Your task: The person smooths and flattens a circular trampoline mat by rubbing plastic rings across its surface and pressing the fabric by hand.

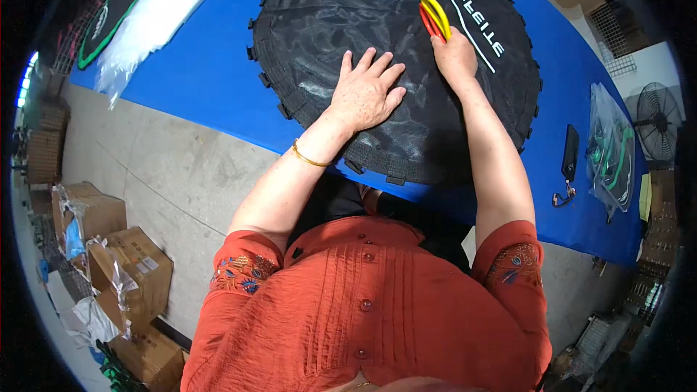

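Observation:
A round black trampoline mat [330, 11] with webbing loops around its edge and white lettering lies flat on the blue table. My left hand [363, 94] rests palm down on it, fingers spread, holding nothing. To its right, my right hand [456, 58] is closed around a yellow and red looped tool [435, 16]. The yellow and red loops stick out beyond the fingers, over the mat near the lettering. The gripped end is hidden, so I cannot tell its exact kind.
The blue table [218, 51] bears clear plastic bags [163, 18] at left, and a black case [570, 152] and a bagged green-edged item [610, 149] at right. Cardboard boxes [141, 268] stand on the floor at left. A black fan [655, 120] stands beyond the table.

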`<action>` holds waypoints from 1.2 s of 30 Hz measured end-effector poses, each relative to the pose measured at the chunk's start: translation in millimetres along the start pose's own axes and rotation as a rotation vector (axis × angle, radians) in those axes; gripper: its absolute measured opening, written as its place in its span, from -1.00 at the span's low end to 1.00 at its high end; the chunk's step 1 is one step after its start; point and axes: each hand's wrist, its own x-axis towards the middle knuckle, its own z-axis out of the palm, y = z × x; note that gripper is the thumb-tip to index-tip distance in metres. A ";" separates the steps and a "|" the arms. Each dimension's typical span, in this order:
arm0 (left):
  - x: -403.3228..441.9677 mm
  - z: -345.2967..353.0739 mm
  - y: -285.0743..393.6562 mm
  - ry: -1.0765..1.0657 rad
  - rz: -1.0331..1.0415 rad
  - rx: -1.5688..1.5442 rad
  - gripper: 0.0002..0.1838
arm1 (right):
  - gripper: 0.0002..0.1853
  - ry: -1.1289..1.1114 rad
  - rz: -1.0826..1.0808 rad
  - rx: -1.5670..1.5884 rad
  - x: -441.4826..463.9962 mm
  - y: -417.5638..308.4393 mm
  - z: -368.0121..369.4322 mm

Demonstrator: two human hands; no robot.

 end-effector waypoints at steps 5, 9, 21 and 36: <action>0.9 -0.1 0.9 -0.009 -0.014 -0.010 -0.43 | -0.58 -0.071 -0.067 0.109 -8.3 -5.4 4.8; 0.9 -1.9 1.6 -0.012 -0.025 -0.040 -0.45 | -0.57 -0.162 -0.089 0.242 -25.7 -10.3 1.4; 1.4 -0.9 0.0 0.016 -0.003 -0.052 -0.54 | -0.60 -0.320 -0.160 0.282 -62.9 -12.1 -15.3; 3.1 -3.3 1.2 0.015 -0.005 -0.077 -0.56 | -0.64 -0.232 -0.187 0.158 -78.3 -16.6 -21.8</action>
